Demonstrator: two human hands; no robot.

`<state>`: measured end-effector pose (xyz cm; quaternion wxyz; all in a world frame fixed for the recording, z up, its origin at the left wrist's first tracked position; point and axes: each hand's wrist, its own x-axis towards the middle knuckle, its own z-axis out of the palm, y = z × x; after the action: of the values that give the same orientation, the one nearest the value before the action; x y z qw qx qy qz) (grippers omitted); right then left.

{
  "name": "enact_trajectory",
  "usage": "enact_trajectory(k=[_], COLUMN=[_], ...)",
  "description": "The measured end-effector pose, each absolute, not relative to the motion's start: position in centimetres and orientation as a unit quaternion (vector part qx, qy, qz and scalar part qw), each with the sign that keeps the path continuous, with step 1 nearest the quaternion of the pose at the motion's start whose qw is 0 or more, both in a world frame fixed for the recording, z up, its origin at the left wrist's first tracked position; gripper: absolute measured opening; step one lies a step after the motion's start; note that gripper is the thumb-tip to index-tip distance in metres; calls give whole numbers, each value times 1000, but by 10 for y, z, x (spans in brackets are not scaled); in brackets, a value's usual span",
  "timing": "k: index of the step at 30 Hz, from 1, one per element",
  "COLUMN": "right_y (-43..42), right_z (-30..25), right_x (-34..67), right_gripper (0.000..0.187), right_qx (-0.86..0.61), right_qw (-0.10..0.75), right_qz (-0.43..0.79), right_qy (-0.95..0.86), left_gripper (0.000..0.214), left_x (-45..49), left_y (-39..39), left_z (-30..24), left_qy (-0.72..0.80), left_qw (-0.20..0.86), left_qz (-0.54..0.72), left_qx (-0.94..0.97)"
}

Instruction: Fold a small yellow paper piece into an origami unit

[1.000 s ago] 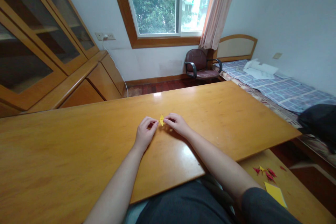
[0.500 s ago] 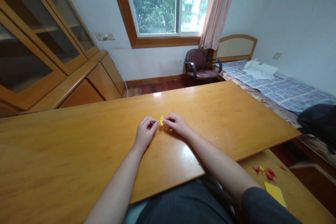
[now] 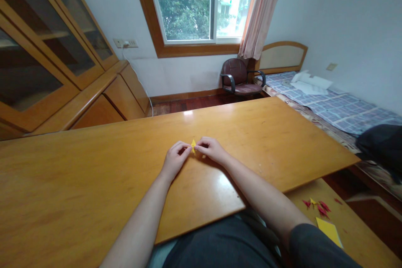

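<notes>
A tiny folded piece of yellow paper (image 3: pixel 193 144) is held just above the wooden table (image 3: pixel 94 176), near its middle. My left hand (image 3: pixel 174 160) pinches it from the left, thumb and forefinger closed on it. From the right, my right hand (image 3: pixel 211 149) pinches the same piece, its fingers curled. The fingertips of both hands meet at the paper and hide most of it.
A lower wooden surface at the bottom right carries a yellow paper sheet (image 3: pixel 329 231) and several small red and yellow folded pieces (image 3: pixel 318 207). A glass-door cabinet (image 3: pixel 47 58) lines the left wall. A brown chair (image 3: pixel 238 77) and a bed (image 3: pixel 339 109) stand beyond the table.
Both hands have closed in slightly on the yellow paper, so less of it shows. The arms stay where they were.
</notes>
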<state>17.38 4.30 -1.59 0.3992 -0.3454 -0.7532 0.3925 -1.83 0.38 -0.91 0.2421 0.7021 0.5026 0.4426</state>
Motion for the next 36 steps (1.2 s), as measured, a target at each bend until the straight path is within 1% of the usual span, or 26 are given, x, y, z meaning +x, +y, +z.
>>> enact_trajectory(k=[5,10,13,22,28,31,36], right_y=[42,38,35,35,35,36,38], right_z=[-16,-13,-13,-21,-19,-21,-25], right_x=[173,172,171,171,171,170,170], right_gripper=[24,13,10,18,16,14,14], right_qx=[-341,-345,-334,-297,-278,-261,-247], right_qw=[403,427,422,428,455,483,504], right_qz=[372,349,337,296,268,246,229], right_qy=[-764,-760,-772,-801,-803,-799,-796], left_gripper=[25,25,25,26,29,30,26], left_x=[-23,-26,-25,-24,-23,-23,-22], left_y=[7,9,8,9,9,8,7], left_z=[-14,-15,-13,-14,-16,-17,-18], left_qy=[512,527,527,514,507,497,471], left_qw=[287,346,372,428,463,490,538], left_qz=[454,492,505,494,483,484,500], left_qx=[670,600,574,555,543,527,489])
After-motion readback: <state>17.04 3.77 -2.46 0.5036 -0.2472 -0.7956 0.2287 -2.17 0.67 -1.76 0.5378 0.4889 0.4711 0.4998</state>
